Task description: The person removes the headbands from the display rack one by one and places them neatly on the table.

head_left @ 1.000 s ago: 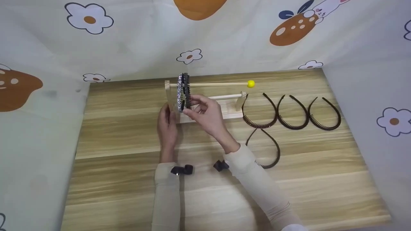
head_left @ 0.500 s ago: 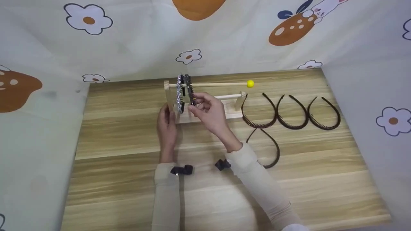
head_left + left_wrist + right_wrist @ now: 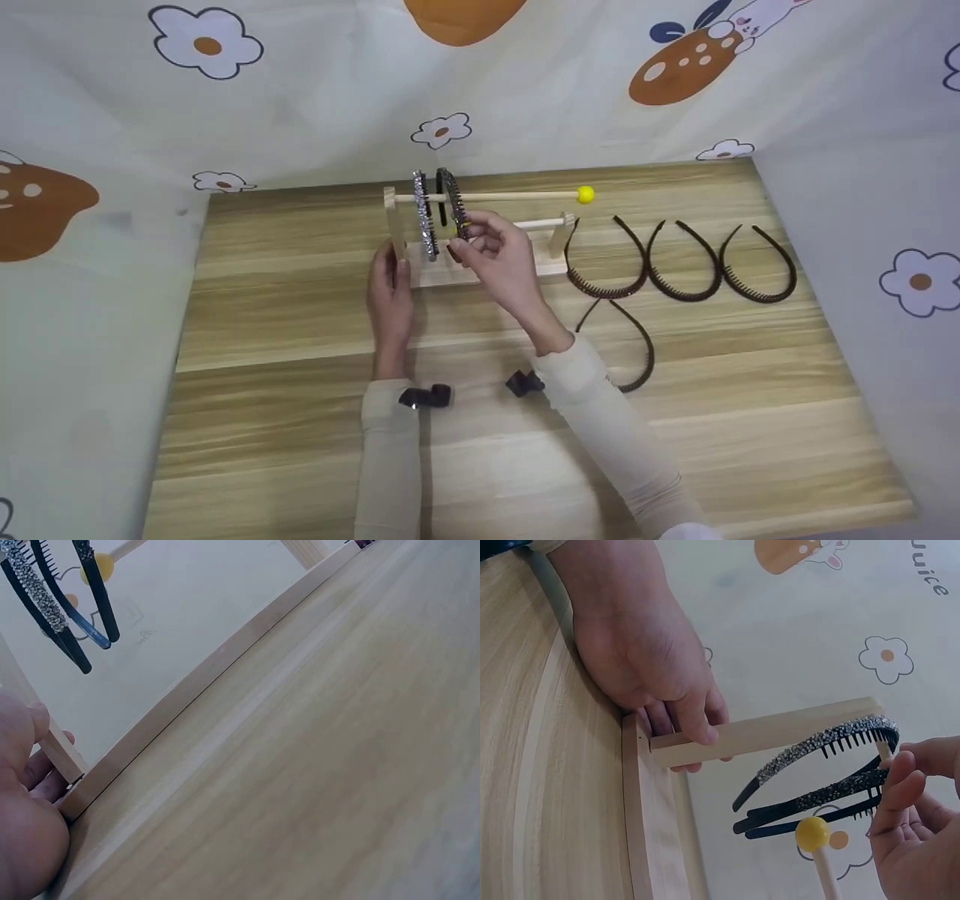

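Observation:
A wooden stand (image 3: 396,225) with an upper rod (image 3: 517,196) ends in a yellow ball (image 3: 585,195). My left hand (image 3: 391,300) grips the stand's left upright near its base; in the right wrist view its fingers and thumb wrap the wooden post (image 3: 772,733). A silver glittery headband (image 3: 424,217) with comb teeth hangs on the upper rod, nearest the post. Right of it, my right hand (image 3: 504,262) pinches a dark sparkly headband (image 3: 454,196) hung over the same rod. The left wrist view shows another plain dark headband (image 3: 71,611) hanging between glittery ones.
Several dark brown toothed headbands lie to the right: one beside the stand (image 3: 606,291), two farther right, and one nearer headband (image 3: 649,352) partly behind the right sleeve. A lower rod (image 3: 544,223) runs under the upper one. Printed cloth (image 3: 315,112) surrounds the wood-grain table (image 3: 285,450).
My right hand has shifted a little right along the rod with the dark headband, widening the gap from the silver one. The left hand stays on the upright.

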Available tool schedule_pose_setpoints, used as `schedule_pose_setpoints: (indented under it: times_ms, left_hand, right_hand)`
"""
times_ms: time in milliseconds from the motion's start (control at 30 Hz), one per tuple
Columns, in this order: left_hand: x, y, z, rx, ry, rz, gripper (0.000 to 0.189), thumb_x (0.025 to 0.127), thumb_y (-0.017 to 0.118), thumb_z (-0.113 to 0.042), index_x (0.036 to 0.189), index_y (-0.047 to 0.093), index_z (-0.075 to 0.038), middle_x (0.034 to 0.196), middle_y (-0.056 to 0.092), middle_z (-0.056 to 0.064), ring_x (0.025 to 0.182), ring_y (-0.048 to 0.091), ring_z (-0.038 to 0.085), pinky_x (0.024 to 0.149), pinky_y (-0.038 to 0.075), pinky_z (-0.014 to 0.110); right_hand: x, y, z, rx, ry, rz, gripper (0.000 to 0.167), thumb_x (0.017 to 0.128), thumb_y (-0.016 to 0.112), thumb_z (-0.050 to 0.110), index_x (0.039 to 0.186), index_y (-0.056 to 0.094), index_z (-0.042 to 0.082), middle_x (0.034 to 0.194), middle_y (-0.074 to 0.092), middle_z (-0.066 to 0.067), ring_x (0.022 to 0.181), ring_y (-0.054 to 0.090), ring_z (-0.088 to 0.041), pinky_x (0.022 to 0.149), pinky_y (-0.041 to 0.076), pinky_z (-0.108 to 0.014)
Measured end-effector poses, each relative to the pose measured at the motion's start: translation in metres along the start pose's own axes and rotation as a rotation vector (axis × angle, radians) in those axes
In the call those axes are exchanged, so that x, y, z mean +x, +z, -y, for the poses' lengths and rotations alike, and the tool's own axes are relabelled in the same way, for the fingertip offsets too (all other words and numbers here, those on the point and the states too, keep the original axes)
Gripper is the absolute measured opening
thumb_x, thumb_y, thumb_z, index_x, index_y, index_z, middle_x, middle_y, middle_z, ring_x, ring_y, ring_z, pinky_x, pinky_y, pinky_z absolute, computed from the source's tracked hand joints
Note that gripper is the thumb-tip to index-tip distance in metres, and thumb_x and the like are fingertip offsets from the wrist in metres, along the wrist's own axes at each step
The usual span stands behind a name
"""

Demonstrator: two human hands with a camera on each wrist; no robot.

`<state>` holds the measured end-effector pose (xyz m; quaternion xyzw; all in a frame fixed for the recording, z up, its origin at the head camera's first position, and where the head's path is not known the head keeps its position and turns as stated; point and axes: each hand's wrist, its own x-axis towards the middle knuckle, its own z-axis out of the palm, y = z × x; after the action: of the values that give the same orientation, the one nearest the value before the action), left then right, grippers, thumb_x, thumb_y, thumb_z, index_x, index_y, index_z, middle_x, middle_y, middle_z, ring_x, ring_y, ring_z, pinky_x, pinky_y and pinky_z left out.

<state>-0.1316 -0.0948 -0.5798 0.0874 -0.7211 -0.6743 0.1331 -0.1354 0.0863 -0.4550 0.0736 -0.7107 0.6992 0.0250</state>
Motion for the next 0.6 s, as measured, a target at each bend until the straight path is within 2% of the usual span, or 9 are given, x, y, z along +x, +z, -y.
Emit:
schedule_pose_setpoints:
  times_ms: [100,300,433,600]
  left_hand:
    - [0.0,0.0,0.0,0.004,-0.022,0.002,0.046,0.117,0.054,-0.01,0.162,0.051,-0.005,0.163,0.056,0.019,0.153,0.052,0.033,0.132,0.04,0.042]
    - [-0.001,-0.001,-0.002,0.021,-0.048,0.011,0.048,0.117,0.054,-0.015,0.165,0.05,-0.01,0.162,0.057,0.015,0.151,0.054,0.031,0.13,0.042,0.046]
    - [-0.002,-0.001,-0.001,0.035,-0.037,0.009,0.047,0.117,0.054,-0.015,0.164,0.05,-0.009,0.16,0.059,0.016,0.149,0.055,0.031,0.129,0.043,0.047]
    - [-0.001,-0.001,-0.001,0.006,-0.006,0.013,0.046,0.117,0.053,-0.011,0.162,0.051,-0.006,0.159,0.059,0.017,0.149,0.055,0.032,0.13,0.043,0.045]
  right_hand:
    - [0.0,-0.002,0.001,0.009,-0.009,-0.005,0.038,0.095,0.078,-0.01,0.132,0.07,-0.012,0.1,0.075,-0.016,0.071,0.066,-0.008,0.062,0.057,-0.018]
    - [0.0,-0.005,0.003,0.024,-0.016,-0.019,0.035,0.096,0.079,-0.007,0.13,0.071,-0.011,0.099,0.077,-0.009,0.07,0.065,-0.009,0.056,0.053,-0.018]
    - [-0.002,-0.008,0.007,0.04,-0.016,-0.03,0.035,0.096,0.08,-0.006,0.13,0.072,-0.01,0.098,0.076,-0.008,0.071,0.066,-0.012,0.056,0.053,-0.017]
    - [-0.003,-0.011,0.012,0.081,-0.033,-0.037,0.034,0.096,0.08,-0.005,0.128,0.071,-0.011,0.096,0.074,-0.007,0.071,0.065,-0.016,0.056,0.053,-0.017]
